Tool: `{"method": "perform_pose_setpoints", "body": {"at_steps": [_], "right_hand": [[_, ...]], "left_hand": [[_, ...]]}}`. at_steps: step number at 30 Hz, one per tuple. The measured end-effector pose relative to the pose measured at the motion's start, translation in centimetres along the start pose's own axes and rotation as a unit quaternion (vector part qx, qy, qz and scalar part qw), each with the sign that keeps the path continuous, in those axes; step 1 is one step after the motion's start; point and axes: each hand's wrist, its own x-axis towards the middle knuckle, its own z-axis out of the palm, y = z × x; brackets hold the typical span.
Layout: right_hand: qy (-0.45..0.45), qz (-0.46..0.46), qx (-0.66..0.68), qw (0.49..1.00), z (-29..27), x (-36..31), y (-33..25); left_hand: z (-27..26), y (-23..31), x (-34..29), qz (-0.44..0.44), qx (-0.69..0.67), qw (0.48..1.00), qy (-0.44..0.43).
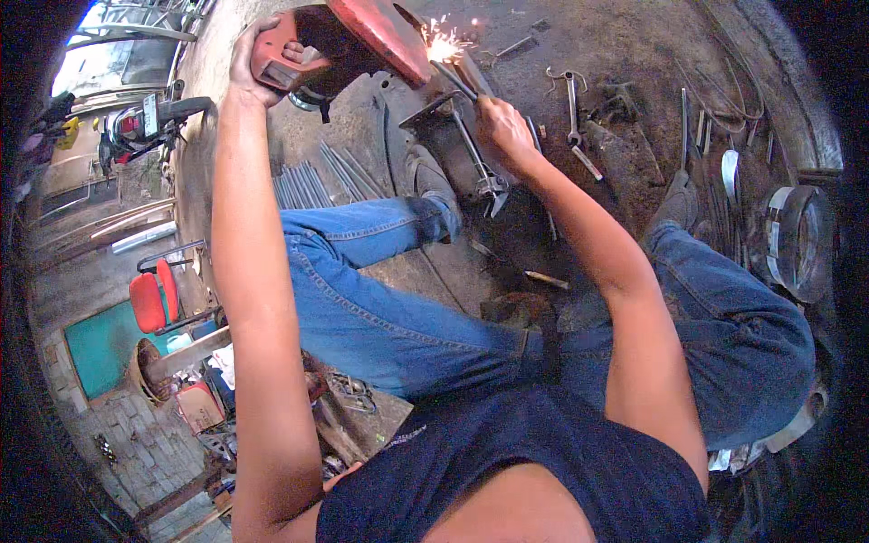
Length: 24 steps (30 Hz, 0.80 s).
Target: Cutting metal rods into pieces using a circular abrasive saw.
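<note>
A red cut-off saw [380, 36] stands at the top of the view, its rounded red guard over the blade. My left hand [249, 63] is closed around the saw's red D-shaped handle [288, 56]. Bright sparks [445, 43] fly off just right of the guard. Close to them, my right hand [503, 128] is closed on a thin dark metal rod [455, 80], whose far end reaches toward the sparks. The cutting point itself is hidden by the guard and glare. Below the right hand runs the saw's clamp screw [469, 140], with a metal crank [493, 188] at its near end.
Several cut metal rods [308, 185] lie left of my leg. A combination wrench [572, 109] rests on the dark floor to the right, near loose rods and wire. A tape roll [797, 237] is at the far right. A motorcycle [145, 127] and red chair [149, 299] stand left.
</note>
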Motion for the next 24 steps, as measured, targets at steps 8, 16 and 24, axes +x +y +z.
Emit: {"method": "perform_pose_setpoints", "body": {"at_steps": [8, 16, 24], "right_hand": [[-0.02, -0.007, -0.012, 1.0, -0.71, -0.25, -0.23], [0.026, -0.041, -0.039, 0.998, -0.82, -0.53, 0.0], [0.041, -0.05, -0.063, 0.996, -0.52, -0.39, 0.43]], "left_hand": [[0.13, -0.11, 0.06, 0.029, 0.03, 0.999, 0.028], [-0.35, 0.34, 0.32, -0.003, 0.03, 0.999, -0.017], [-0.69, 0.08, 0.49, -0.008, 0.018, 1.0, -0.02]]}}
